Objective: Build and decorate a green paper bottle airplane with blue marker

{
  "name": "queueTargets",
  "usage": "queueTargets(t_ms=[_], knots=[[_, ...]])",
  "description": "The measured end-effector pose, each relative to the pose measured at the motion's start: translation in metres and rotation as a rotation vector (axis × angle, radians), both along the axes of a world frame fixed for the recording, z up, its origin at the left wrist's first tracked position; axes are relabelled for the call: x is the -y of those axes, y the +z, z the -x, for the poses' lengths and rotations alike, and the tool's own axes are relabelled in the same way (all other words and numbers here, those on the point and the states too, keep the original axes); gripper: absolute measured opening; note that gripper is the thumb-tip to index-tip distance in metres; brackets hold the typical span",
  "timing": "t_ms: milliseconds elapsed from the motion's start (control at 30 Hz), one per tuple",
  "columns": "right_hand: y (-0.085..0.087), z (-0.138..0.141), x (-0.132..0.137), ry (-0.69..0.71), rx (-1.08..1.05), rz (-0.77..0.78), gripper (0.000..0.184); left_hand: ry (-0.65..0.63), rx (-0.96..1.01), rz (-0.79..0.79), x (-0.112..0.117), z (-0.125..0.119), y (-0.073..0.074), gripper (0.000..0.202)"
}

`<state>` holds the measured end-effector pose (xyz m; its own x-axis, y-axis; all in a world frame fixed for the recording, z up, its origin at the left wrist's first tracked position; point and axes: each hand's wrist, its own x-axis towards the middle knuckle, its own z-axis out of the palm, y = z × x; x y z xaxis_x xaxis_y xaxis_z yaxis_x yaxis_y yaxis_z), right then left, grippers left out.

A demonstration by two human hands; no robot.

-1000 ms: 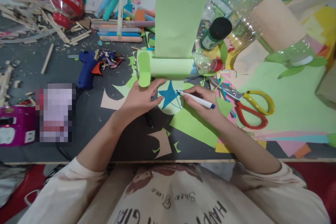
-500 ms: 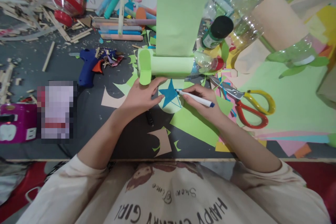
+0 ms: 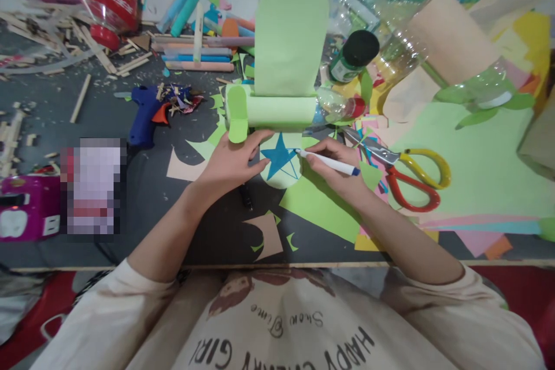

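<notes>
Notes paper disc point(image 3: 280, 162) flat on surface point(image 3: 108, 127) below green roll point(image 3: 277, 111), left hand point(image 3: 229, 165) spread flat on its left edge, right hand point(image 3: 342, 173) wrapped round pen point(image 3: 329, 164) at its right rim; judges it light, floppy, easily creased, best pressed flat near the edge.

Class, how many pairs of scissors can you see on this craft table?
1. The scissors, yellow and red handles, lie right of the right hand holding a marker; paper scraps could hide others.
</notes>
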<state>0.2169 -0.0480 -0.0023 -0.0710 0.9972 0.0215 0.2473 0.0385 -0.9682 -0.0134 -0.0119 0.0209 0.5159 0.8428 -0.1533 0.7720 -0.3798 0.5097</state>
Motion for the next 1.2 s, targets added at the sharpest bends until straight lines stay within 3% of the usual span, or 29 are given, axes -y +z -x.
queueTargets(t_ms=[200,533,667,867,1000,1200], knots=[[0.0010,0.0005,0.0008,0.081,0.011,0.000,0.011,-0.004,-0.007,0.007,-0.0007,-0.0001,0.0004,0.048],[0.0000,0.0007,0.0006,0.095,0.033,-0.027,0.019,-0.013,0.005,0.002,-0.0007,0.0005,0.0001,0.049],[-0.0001,0.0006,0.0006,0.039,0.035,-0.031,0.022,-0.016,0.016,-0.005,-0.0011,0.0011,-0.0014,0.048],[-0.0009,0.0004,0.0016,0.098,0.040,-0.038,0.012,-0.016,0.012,0.000,-0.0014,0.0012,-0.0025,0.048],[-0.0008,-0.0003,0.0013,0.056,0.049,-0.034,0.016,-0.011,0.015,-0.002,-0.0007,0.0014,-0.0023,0.048],[0.0000,-0.0004,0.0013,0.115,0.063,-0.013,0.015,-0.013,0.008,-0.023,-0.0004,0.0017,-0.0028,0.047]])
